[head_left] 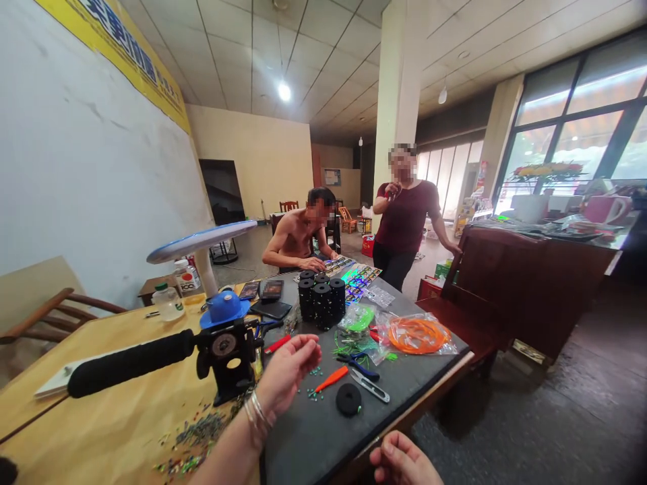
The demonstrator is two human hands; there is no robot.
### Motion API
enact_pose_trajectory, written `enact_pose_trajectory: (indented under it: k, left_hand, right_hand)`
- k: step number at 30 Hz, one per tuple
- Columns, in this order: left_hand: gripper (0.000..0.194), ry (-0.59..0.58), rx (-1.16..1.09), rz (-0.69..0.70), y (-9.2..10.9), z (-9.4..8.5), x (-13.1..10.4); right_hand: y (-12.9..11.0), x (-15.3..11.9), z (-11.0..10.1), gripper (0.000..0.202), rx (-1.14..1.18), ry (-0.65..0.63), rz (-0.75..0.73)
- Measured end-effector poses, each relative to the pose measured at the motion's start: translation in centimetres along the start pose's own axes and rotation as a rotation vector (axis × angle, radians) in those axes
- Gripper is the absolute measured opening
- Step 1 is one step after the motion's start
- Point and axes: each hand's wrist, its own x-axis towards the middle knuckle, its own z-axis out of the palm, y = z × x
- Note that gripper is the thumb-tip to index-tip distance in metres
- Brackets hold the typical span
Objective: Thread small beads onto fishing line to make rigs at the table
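Pale squares line the ceiling [338, 27] at the top of the frame, over a long counter [116, 377]. I watch from far away through the head camera. The left hand [293, 357], in the lower middle, has its fingers bent and close together; the right hand [407, 463], at the bottom edge, has its thumb and finger near a pinch. I cannot tell if either one holds some thin thing. Between and past them, a small black roll [346, 411] lies flat on a dark mat [303, 458].

I think the right hand could bump that roll if it swings up and left. Some tiny beads [312, 396] lie near the left hand, and one brush might send them rolling. Silver snips [377, 389] lie beside the roll, so a careless reach could end in a nick.

More black rolls [322, 306] stand bunched in the middle, with an orange coil [419, 333] in a clear bag to their right. Loose bits [202, 428] make a messy heap at lower left. One person [290, 236] sits at the far end, and another person [407, 219] stands to the right. Big windows [591, 128] fill the upper right.
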Motion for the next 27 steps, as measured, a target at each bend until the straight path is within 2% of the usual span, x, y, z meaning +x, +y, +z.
enact_pose_trajectory:
  k: [4, 8, 13, 20, 23, 27]
  left_hand:
    - [0.039, -0.072, -0.009, -0.137, -3.7, -0.4, -3.9]
    - [0.039, -0.075, 0.045, -0.178, -4.1, -1.2, -6.0]
    - [0.038, -0.035, 0.040, -0.186, -3.7, -2.2, -7.1]
    - [0.033, 0.005, -0.048, -0.258, -6.3, -3.1, -8.9]
    - [0.033, 0.034, -0.063, -0.252, -6.6, -3.5, -9.0]
    - [0.032, 0.023, -0.015, -0.172, -5.9, -3.7, -8.2]
  right_hand:
    - [1.0, -0.4, 1.3, 0.044, -0.058, -0.004, -0.028]
    - [0.8, -1.3, 3.1, 0.038, -0.087, 0.006, -0.050]
    - [-0.3, -2.0, 3.9, 0.034, -0.109, 0.031, -0.015]
    - [-0.1, -2.1, 4.4, 0.033, -0.154, 0.020, -0.004]
    - [0.1, -2.0, 4.5, 0.032, -0.155, 0.022, -0.001]
    - [0.0, -2.0, 4.6, 0.033, -0.159, 0.030, 0.010]
